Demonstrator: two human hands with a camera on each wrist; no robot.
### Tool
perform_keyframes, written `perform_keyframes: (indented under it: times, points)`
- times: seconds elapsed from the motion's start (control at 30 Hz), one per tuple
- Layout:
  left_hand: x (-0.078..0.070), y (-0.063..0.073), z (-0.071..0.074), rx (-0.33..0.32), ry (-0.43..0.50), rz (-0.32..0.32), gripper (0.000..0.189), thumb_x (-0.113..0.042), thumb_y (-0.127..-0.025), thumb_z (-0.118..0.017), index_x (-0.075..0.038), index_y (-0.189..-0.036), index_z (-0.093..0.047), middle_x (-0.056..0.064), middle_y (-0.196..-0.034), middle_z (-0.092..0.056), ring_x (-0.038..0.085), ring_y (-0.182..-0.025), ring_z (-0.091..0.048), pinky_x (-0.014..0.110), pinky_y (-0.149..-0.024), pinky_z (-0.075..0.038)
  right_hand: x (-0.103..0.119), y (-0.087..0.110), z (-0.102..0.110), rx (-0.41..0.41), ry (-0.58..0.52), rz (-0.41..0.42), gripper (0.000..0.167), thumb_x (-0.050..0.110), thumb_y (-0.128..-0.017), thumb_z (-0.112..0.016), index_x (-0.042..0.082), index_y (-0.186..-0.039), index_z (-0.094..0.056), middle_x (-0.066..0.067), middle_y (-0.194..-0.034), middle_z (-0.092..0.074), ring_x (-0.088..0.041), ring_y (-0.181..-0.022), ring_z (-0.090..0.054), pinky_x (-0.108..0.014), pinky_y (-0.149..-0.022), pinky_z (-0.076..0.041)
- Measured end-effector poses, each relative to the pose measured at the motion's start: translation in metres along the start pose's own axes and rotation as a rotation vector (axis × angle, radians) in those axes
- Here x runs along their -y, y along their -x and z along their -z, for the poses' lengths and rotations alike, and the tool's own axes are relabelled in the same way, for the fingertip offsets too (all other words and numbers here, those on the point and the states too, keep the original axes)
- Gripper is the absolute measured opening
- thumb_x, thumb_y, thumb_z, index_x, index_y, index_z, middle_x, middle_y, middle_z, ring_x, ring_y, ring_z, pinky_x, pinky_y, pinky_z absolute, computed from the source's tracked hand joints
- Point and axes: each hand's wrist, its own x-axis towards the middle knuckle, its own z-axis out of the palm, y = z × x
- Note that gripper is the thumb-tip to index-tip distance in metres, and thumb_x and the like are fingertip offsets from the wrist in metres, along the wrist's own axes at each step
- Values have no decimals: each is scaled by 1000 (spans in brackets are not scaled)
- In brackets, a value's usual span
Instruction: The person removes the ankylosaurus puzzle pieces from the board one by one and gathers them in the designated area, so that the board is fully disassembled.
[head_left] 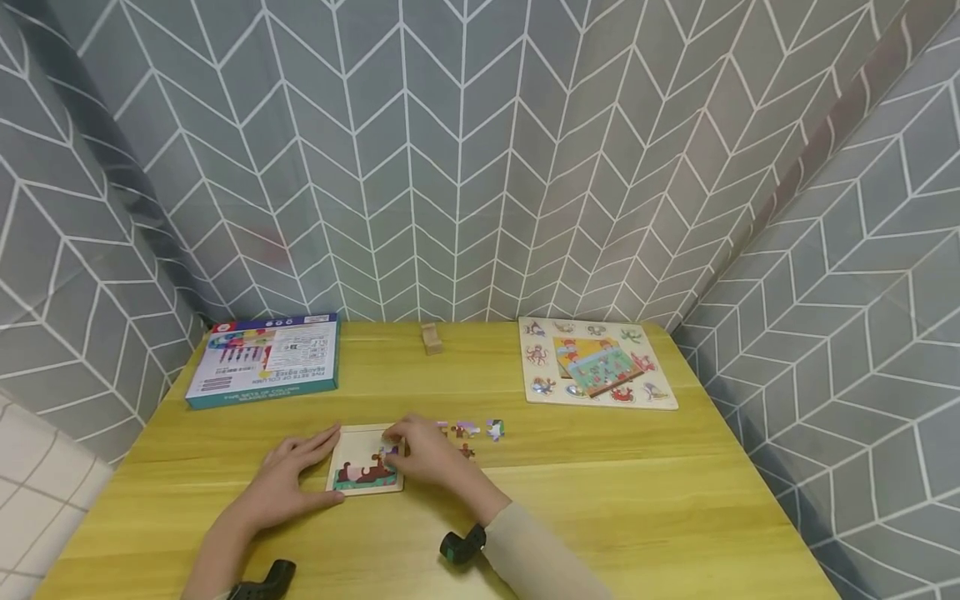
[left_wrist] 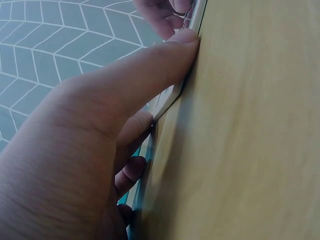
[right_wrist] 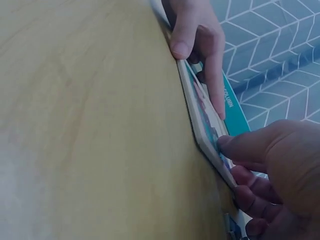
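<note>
A small framed jigsaw puzzle lies on the table, its lower part filled with brown, pink and green pieces. My left hand spans its left side, the index finger at the far corner and the thumb at the near one. Over the puzzle's right side, my right hand has its thumb and curled index finger around a small purplish puzzle piece, partly hidden by the fingers. In the right wrist view, the right thumb is on the puzzle's face. Loose puzzle pieces lie beside the right hand.
A flat boxed set lies at the back left of the table. A small wooden block is at the back middle. At the back right, a sea-animal board carries colourful picture puzzles. Patterned curtains border the table.
</note>
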Motion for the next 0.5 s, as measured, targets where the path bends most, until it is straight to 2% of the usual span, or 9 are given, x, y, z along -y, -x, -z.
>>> perform_keyframes:
  times: [0.2, 0.33, 0.5]
  points:
    - [-1, 0, 1, 2, 7, 3, 102, -62, -80, -86, -21, -164, -45, 11, -158, -55, 33, -127, -48, 63, -99, -37, -1, 2, -1, 21, 21, 12, 28, 22, -101, -75, 10, -126, -77, -2, -119, -68, -8, -103, -61, -20, -88, -51]
    - [0, 0, 0, 7, 4, 4, 102, -62, -80, -86, -21, -164, -46, 11, -158, -55, 32, -126, -48, 60, -98, -37, -1, 3, 1, 37, 25, 22, 29, 22, -101, -74, 11, -128, -76, -1, -119, -67, -7, -105, -60, -20, -90, -50]
    - [-1, 0, 0, 2, -2, 5, 102, -63, -80, -86, -21, -163, -46, 12, -157, -55, 31, -126, -48, 63, -99, -38, -1, 3, 2, 51, 26, 17, 32, 22, -101, -74, 10, -131, -74, 0, -116, -66, -7, -103, -59, -20, -89, -50]
